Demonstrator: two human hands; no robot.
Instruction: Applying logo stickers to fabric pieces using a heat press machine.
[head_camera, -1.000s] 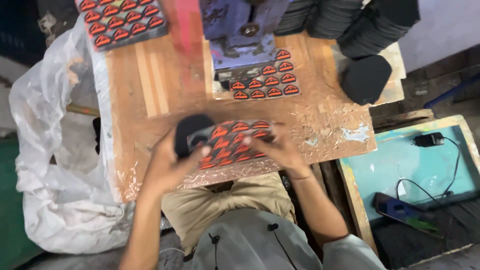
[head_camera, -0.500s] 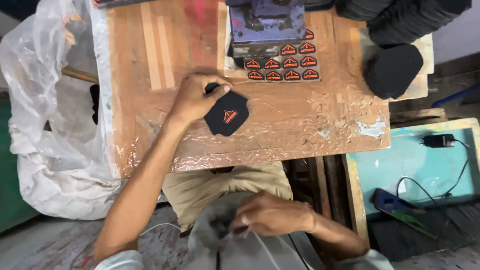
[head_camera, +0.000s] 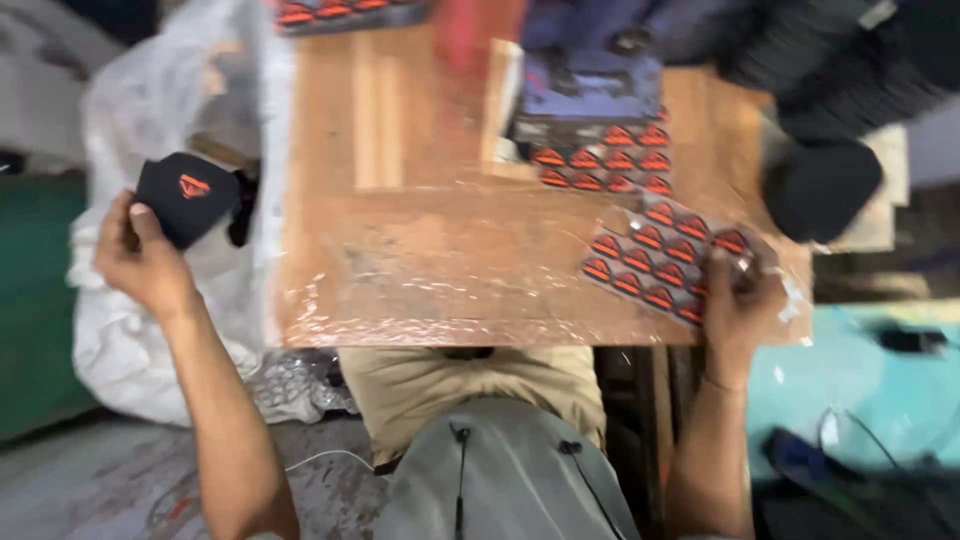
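My left hand (head_camera: 145, 258) is out past the left edge of the wooden table (head_camera: 420, 270), over a big white plastic bag (head_camera: 160, 130). It holds a black fabric piece (head_camera: 187, 195) with a small orange-red emblem on it. My right hand (head_camera: 742, 300) rests at the table's right front corner and grips a clear sheet of orange-red emblem stickers (head_camera: 655, 260), which lies tilted on the tabletop.
A press-like machine (head_camera: 590, 85) stands at the table's back, with another sticker sheet (head_camera: 605, 160) in front of it. A stack of black fabric pieces (head_camera: 820, 185) sits at the right. A further sticker sheet (head_camera: 345, 12) lies at the back left. A teal tray (head_camera: 860, 390) with cables sits low right.
My left hand carried the black piece from the table's middle out left over the white bag. My right hand rose from my lap to the table's right corner and took the sticker sheet.
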